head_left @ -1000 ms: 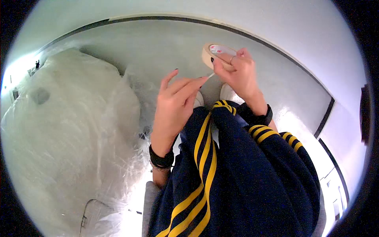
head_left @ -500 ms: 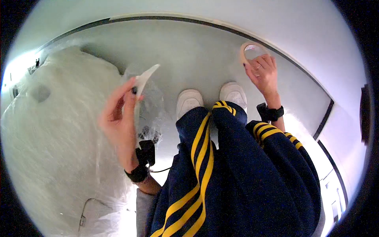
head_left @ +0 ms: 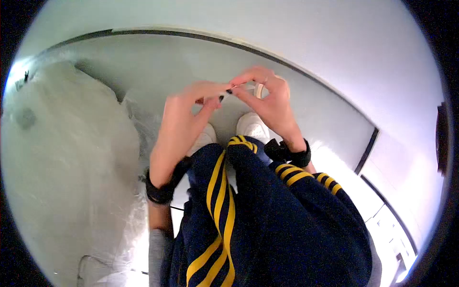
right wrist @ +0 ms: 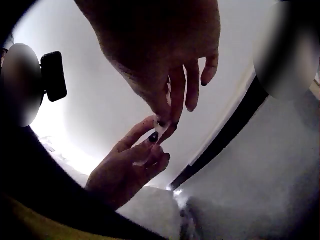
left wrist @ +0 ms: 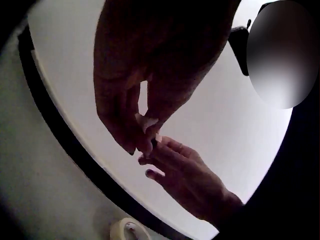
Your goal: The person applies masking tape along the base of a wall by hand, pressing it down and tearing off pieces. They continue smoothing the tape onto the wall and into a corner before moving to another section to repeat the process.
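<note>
My left hand (head_left: 181, 119) and right hand (head_left: 273, 105) meet fingertip to fingertip above the shoes. Between them they pinch a short whitish strip of tape (left wrist: 146, 121), whose pale piece (right wrist: 160, 125) also shows at the fingertips in the right wrist view. Behind the right hand in the head view is a cream tape roll (head_left: 258, 91), partly hidden. The left wrist view has that roll (left wrist: 120, 231) at the bottom edge, apart from both hands; what supports it cannot be told.
A large bundle under clear plastic sheeting (head_left: 71, 158) fills the left side. White shoes (head_left: 252, 126) stand on the grey floor (head_left: 158, 57), below dark trousers with yellow stripes (head_left: 287, 210). A dark strip (head_left: 306, 71) runs along the foot of the pale wall.
From wide apart, the hands have come together, the left moving right and the right moving left. The right hand no longer visibly grips the roll. The head view has shifted slightly.
</note>
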### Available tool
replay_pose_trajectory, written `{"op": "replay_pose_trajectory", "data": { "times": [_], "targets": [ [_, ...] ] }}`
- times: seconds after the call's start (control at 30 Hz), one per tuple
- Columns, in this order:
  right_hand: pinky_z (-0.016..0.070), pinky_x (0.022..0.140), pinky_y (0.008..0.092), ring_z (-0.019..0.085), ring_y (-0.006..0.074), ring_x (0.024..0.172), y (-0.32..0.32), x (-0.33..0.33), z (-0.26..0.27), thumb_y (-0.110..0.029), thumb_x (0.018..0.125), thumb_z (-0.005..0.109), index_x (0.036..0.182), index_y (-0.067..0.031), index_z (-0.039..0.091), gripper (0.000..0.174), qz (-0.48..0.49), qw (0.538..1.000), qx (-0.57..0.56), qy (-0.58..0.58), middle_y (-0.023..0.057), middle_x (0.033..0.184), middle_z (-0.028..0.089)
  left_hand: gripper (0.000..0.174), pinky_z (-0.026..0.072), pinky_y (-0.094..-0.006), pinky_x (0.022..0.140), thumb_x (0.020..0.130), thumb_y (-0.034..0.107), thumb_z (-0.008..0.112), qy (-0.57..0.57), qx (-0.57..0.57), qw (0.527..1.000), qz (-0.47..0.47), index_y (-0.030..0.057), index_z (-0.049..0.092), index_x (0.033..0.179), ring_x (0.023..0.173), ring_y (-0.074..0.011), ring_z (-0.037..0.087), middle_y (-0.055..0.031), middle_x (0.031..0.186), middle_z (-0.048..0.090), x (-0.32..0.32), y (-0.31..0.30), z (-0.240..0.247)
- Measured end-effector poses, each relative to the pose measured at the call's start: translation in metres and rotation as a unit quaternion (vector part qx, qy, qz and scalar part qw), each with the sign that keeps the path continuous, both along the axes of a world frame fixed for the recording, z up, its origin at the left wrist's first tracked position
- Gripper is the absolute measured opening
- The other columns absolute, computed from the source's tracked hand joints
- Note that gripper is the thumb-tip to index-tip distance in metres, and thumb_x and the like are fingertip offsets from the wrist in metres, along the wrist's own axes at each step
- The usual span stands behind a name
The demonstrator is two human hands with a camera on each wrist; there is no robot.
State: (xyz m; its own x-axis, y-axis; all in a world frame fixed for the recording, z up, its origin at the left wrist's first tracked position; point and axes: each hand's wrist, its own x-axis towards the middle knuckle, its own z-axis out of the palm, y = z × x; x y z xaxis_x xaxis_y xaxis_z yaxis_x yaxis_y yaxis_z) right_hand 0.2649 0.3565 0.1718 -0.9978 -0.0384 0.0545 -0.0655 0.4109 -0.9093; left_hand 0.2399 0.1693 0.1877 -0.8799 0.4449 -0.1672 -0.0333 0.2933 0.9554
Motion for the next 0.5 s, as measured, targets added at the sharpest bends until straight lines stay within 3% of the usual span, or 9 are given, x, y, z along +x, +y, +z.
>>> {"op": "replay_pose_trajectory", "data": {
  "times": [0.03,0.1,0.23,0.3,0.33,0.4,0.43,0.5],
  "targets": [
    [0.0421,0.084,0.0335,0.061,0.0213,0.081,0.001,-0.002,-0.004,-0.012,0.074,0.072,0.089,-0.0075,0.068,0.016,0.017,1.0,0.01,0.001,0.0051,0.084,0.066,0.029,0.049,-0.0285,0.068,0.08,-0.001,0.059,0.001,0.01,1.0,0.017,0.0064,0.066,0.107,0.07,-0.0189,0.063,-0.013,0.092,0.067,-0.01,0.004,-0.011],
    [0.0433,0.08,0.0285,0.059,0.0168,0.082,0.007,0.006,-0.007,-0.005,0.077,0.069,0.085,-0.0031,0.069,0.009,-0.082,0.991,0.106,0.007,0.0059,0.085,0.067,0.035,0.0494,-0.0291,0.068,0.08,0.0,0.06,0.002,-0.012,0.999,-0.05,0.0099,0.063,0.113,0.07,-0.0177,0.062,-0.0103,0.095,0.067,-0.019,0.012,-0.028],
    [0.0427,0.076,0.0273,0.059,0.0131,0.08,0.015,0.011,-0.016,-0.009,0.079,0.068,0.086,-0.0022,0.068,0.01,-0.15,0.977,0.152,-0.018,0.0059,0.082,0.067,0.044,0.0497,-0.0283,0.069,0.081,0.004,0.06,-0.034,-0.011,0.999,0.028,0.0111,0.055,0.124,0.072,-0.0159,0.062,-0.0093,0.099,0.066,-0.043,0.008,-0.065],
    [0.0417,0.076,0.0264,0.059,0.0115,0.079,0.036,0.015,-0.021,-0.011,0.08,0.067,0.086,-0.0017,0.068,0.012,-0.188,0.969,0.157,-0.03,0.0052,0.08,0.067,0.047,0.0502,-0.0282,0.069,0.083,0.015,0.064,-0.064,0.121,0.99,0.029,0.009,0.05,0.128,0.077,-0.0151,0.062,-0.0112,0.102,0.064,-0.055,-0.001,-0.118],
    [0.0427,0.075,0.028,0.06,0.0136,0.078,0.043,0.016,-0.028,-0.012,0.079,0.069,0.086,-0.0034,0.068,0.012,-0.188,0.974,0.125,-0.027,0.0058,0.08,0.067,0.047,0.0502,-0.0282,0.069,0.083,0.015,0.064,-0.066,0.138,0.988,0.032,0.009,0.05,0.128,0.077,-0.0151,0.062,-0.0112,0.102,0.064,-0.055,0.001,-0.121],
    [0.0422,0.077,0.0305,0.061,0.0162,0.077,0.045,0.016,-0.035,-0.013,0.078,0.071,0.085,-0.0061,0.068,0.01,-0.197,0.976,0.088,-0.03,0.0053,0.08,0.068,0.05,0.0505,-0.0281,0.069,0.082,0.028,0.068,-0.046,0.031,0.998,0.01,0.0044,0.05,0.122,0.08,-0.0169,0.062,-0.0146,0.099,0.063,-0.055,-0.006,-0.113],
    [0.0422,0.077,0.0305,0.061,0.0162,0.077,0.045,0.016,-0.04,-0.013,0.078,0.071,0.085,-0.0061,0.068,0.01,-0.199,0.975,0.086,-0.036,0.0053,0.08,0.068,0.05,0.0505,-0.0281,0.069,0.082,0.028,0.068,-0.051,0.028,0.998,0.007,0.0044,0.05,0.122,0.08,-0.0169,0.062,-0.0146,0.099,0.063,-0.043,0.001,-0.106],
    [0.0404,0.078,0.0312,0.062,0.0174,0.078,0.041,0.016,-0.052,-0.013,0.077,0.072,0.083,-0.0077,0.069,0.009,-0.215,0.963,0.158,0.018,0.0045,0.081,0.068,0.05,0.0497,-0.0286,0.069,0.079,0.034,0.071,0.0,-0.07,0.993,0.1,0.0024,0.053,0.114,0.079,-0.0175,0.061,-0.0127,0.094,0.063,-0.017,0.029,-0.084]
  ]
}}
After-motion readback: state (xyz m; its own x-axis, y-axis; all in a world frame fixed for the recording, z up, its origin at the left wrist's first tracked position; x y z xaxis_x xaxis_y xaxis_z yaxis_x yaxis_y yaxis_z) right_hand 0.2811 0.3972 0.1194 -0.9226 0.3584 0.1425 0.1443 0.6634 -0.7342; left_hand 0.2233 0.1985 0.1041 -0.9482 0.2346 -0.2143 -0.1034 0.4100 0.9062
